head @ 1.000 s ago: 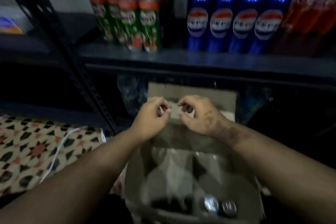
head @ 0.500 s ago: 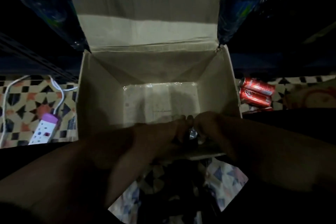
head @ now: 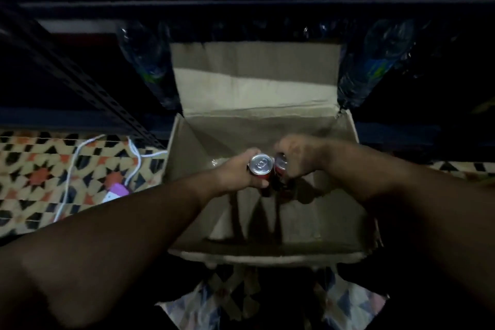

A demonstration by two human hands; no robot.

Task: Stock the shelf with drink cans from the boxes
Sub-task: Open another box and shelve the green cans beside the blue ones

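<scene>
An open cardboard box (head: 184, 158) stands on the floor before the dark shelf (head: 241, 2), its far flap folded up. Above the box my left hand (head: 235, 171) grips a red drink can (head: 260, 165) upright, its silver top facing me. Right beside it my right hand (head: 297, 155) grips a second red can (head: 280, 166), mostly hidden by the fingers. The two cans nearly touch. The box floor below them looks bare.
Plastic water bottles (head: 150, 67) lie on the lowest shelf level behind the box, left and right. A perforated metal upright (head: 88, 88) slants at the left. A white power strip with a purple end (head: 115, 191) and white cables lie on the patterned floor.
My hands went from the box's far flap down into the box, then rose, each with a red can. The camera tilted down from the stocked shelf to the box.
</scene>
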